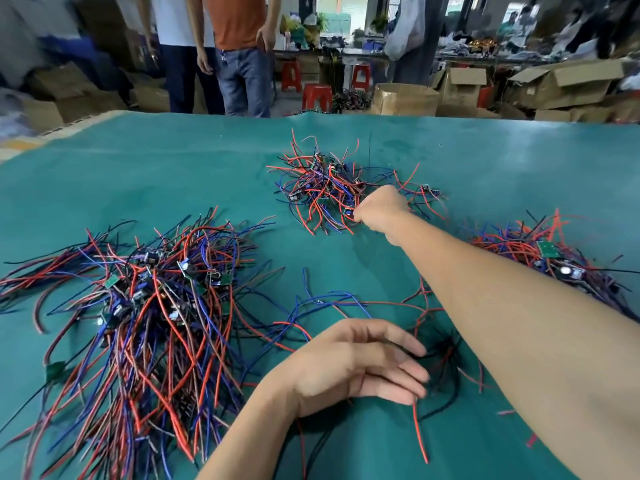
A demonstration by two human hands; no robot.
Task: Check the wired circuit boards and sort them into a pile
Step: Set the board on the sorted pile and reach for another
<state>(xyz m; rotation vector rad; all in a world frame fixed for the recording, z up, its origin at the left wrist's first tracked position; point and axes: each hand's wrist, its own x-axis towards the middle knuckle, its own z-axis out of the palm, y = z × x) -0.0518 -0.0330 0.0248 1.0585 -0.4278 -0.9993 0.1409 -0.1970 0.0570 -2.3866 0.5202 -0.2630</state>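
Three heaps of small green circuit boards with red, blue and black wires lie on the green table mat [485, 161]. The biggest heap [145, 299] is at the left, a smaller one [322, 185] sits at the far centre, and a third [547, 254] is at the right. My right hand [379, 209] reaches out to the far heap's near right edge, fingers curled into its wires. My left hand [360, 362] hovers near the front, fingers straight and relaxed, over a few loose wires [440, 362]; it holds nothing.
Two people [221, 53] stand just beyond the table's far edge. Red stools [317, 95] and open cardboard boxes [561, 84] crowd the floor behind. Loose wires [332, 303] trail across the mat between the heaps.
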